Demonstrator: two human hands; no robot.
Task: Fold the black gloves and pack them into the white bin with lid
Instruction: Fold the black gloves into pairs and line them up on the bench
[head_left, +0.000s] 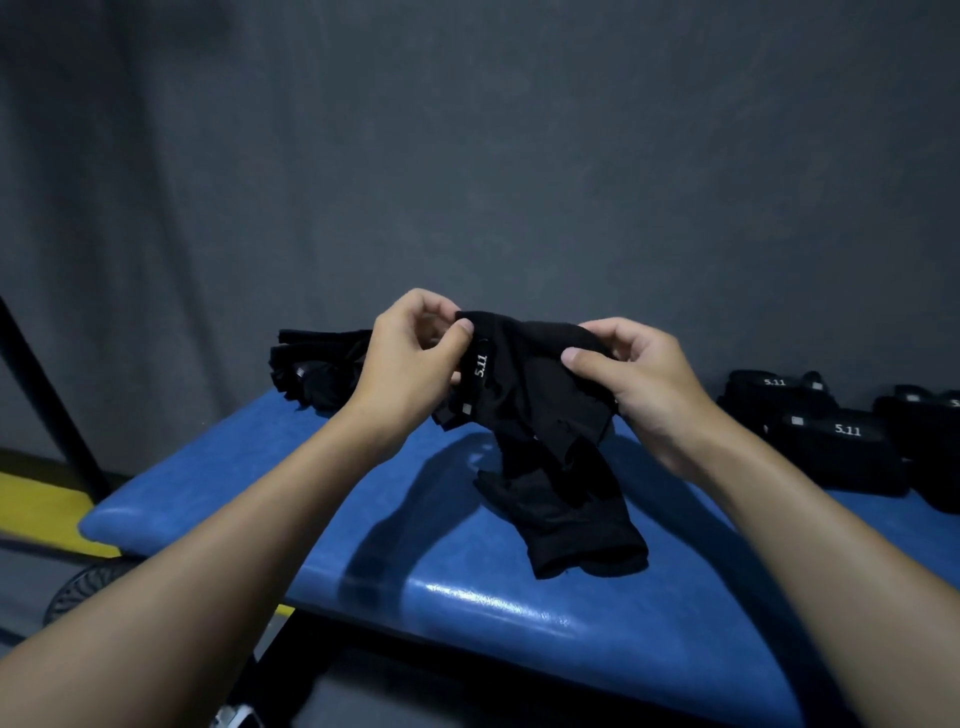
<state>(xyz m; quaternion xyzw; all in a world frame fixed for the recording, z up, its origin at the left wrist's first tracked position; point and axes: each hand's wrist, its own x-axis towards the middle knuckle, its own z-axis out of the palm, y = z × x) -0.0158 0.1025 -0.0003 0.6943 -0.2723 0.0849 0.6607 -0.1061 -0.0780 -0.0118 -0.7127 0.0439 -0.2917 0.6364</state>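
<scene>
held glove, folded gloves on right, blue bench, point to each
held glove (540, 410): head view, centre of its fabric
folded gloves (831, 447): head view, top of front bundle
blue bench (519, 597): head view, bare front padding

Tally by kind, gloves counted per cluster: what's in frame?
hands: 2 (left hand, right hand)
held gloves: 1
loose glove pile: 1
folded glove bundles: 3 showing
blue bench: 1
Total: 8

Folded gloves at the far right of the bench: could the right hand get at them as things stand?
Probably yes, once freed: the right hand pinches the held glove together with the left hand, but nothing stands between it and the folded gloves on the blue bench.
</scene>
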